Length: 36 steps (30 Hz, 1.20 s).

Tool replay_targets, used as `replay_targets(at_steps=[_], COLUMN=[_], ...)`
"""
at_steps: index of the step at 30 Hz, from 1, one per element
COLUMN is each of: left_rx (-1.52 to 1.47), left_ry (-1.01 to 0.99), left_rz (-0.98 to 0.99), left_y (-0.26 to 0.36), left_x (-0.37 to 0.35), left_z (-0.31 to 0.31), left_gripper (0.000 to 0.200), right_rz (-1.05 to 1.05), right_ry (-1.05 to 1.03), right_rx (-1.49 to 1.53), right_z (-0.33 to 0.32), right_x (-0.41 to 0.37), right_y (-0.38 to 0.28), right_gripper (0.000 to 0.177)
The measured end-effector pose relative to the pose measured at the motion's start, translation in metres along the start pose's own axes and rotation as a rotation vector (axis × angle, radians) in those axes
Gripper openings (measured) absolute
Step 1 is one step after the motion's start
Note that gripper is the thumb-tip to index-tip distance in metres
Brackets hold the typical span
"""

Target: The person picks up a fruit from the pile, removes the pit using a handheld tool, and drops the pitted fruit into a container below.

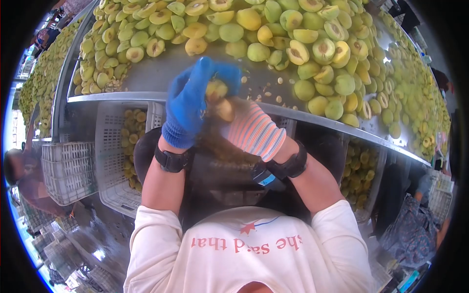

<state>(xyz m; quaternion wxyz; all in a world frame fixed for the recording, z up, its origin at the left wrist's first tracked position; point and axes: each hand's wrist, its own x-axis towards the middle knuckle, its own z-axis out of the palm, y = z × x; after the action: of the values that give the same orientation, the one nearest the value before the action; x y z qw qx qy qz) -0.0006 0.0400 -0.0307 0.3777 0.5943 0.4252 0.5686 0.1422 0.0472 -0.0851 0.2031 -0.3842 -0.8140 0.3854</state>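
My left hand [193,100], in a blue knitted glove, is closed around a yellow-green stone fruit [216,91] just above the table's front edge. My right hand [254,129] wears a striped orange and grey glove. Its fingers are smeared by motion and closed on a second piece of the fruit [224,110], right below the first. Whether the two pieces are still joined cannot be made out, nor whether a small tool is in the right hand. Beyond my hands, a heap of halved and whole stone fruit [249,19] covers much of the metal table [156,73].
Loose pits [266,89] lie on the metal behind my right hand. A white crate [115,171] with fruit stands below the table at left, and more fruit [361,168] sits in a crate at right. A person [29,180] is at far left, with stacked crates [68,171] beside.
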Motion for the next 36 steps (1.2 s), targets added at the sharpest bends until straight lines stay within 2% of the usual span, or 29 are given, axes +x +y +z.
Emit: replay_targets(at_steps=[1, 2, 4, 5, 6, 8, 9, 11, 12, 15, 18, 20, 23, 24, 25, 27, 30, 32, 33, 35, 36], left_rx=[0.082, 0.263, 0.229, 0.015, -0.199, -0.170, -0.157, -0.058, -0.008, 0.012, -0.056, -0.020, -0.048, -0.070, 0.075, 0.365, 0.120, -0.037, -0.113, -0.020, 0.026], left_ry=[0.038, 0.118, 0.186, 0.171, 0.153, 0.043, -0.009, 0.046, 0.070, -0.019, -0.071, -0.079, -0.052, -0.035, -0.092, -0.203, -0.016, 0.010, 0.023, -0.120, -0.192], left_rz=[0.062, 0.204, 0.157, -0.034, -0.225, -0.262, -0.274, -0.265, -0.262, -0.152, -0.369, -0.357, -0.322, -0.306, -0.302, -0.290, -0.375, -0.356, -0.346, -0.367, -0.374], left_y=[-0.001, -0.007, -0.012, -0.011, -0.010, -0.010, -0.010, -0.012, -0.013, -0.010, -0.003, -0.014, -0.019, -0.019, -0.014, -0.003, -0.009, -0.013, -0.013, -0.007, -0.005], left_x=[0.002, 0.004, 0.002, -0.004, -0.007, 0.002, 0.006, 0.006, 0.006, 0.008, 0.017, 0.014, 0.010, 0.009, 0.011, 0.017, 0.008, 0.005, 0.004, 0.007, 0.010], left_z=[0.002, 0.009, 0.012, 0.011, 0.009, 0.003, 0.001, 0.002, 0.003, 0.003, 0.002, -0.006, -0.004, -0.002, -0.002, -0.004, -0.003, -0.004, -0.005, -0.010, -0.013], left_gripper=[0.045, 0.045, 0.045, 0.045, 0.045, 0.046, 0.046, 0.051, 0.054, 0.053, 0.050, 0.040, 0.038, 0.038, 0.039, 0.046, 0.042, 0.041, 0.040, 0.042, 0.043], right_rz=[-0.063, -0.127, -0.408, -0.547, -0.270, 0.305, 0.371, 0.503, 0.503, 0.492, 0.445, 0.426, 0.411, 0.253, 0.097, 0.023, 0.278, 0.460, 0.465, 0.485, 0.179], right_ry=[0.052, 0.104, 0.208, 0.258, 0.062, -0.334, -0.344, -0.358, -0.356, -0.357, -0.403, -0.430, -0.441, -0.360, -0.279, -0.231, -0.355, -0.465, -0.494, -0.553, -0.426], right_rx=[-0.029, -0.059, -0.212, -0.285, 0.036, 0.660, 0.740, 0.902, 0.893, 0.915, 0.993, 1.038, 0.971, 0.839, 0.703, 0.638, 0.823, 0.895, 0.913, 0.941, 0.842], right_z=[0.000, 0.000, 0.007, 0.010, 0.002, -0.026, -0.029, -0.033, -0.029, -0.020, -0.031, -0.030, -0.032, -0.021, -0.004, 0.006, -0.002, -0.010, -0.013, -0.019, -0.009], right_x=[-0.001, -0.001, 0.004, 0.006, 0.003, -0.007, -0.008, -0.008, -0.009, -0.012, -0.012, -0.013, -0.013, -0.013, -0.012, -0.012, -0.008, -0.005, -0.005, -0.007, -0.007], right_y=[0.000, -0.001, 0.004, 0.005, -0.001, -0.021, -0.022, -0.023, -0.019, -0.011, -0.020, -0.017, -0.021, -0.013, -0.003, 0.004, -0.007, -0.015, -0.016, -0.015, -0.008], right_gripper=[0.020, 0.018, 0.015, 0.014, 0.013, 0.013, 0.013, 0.015, 0.015, 0.015, 0.014, 0.013, 0.012, 0.012, 0.012, 0.012, 0.011, 0.010, 0.011, 0.011, 0.012])
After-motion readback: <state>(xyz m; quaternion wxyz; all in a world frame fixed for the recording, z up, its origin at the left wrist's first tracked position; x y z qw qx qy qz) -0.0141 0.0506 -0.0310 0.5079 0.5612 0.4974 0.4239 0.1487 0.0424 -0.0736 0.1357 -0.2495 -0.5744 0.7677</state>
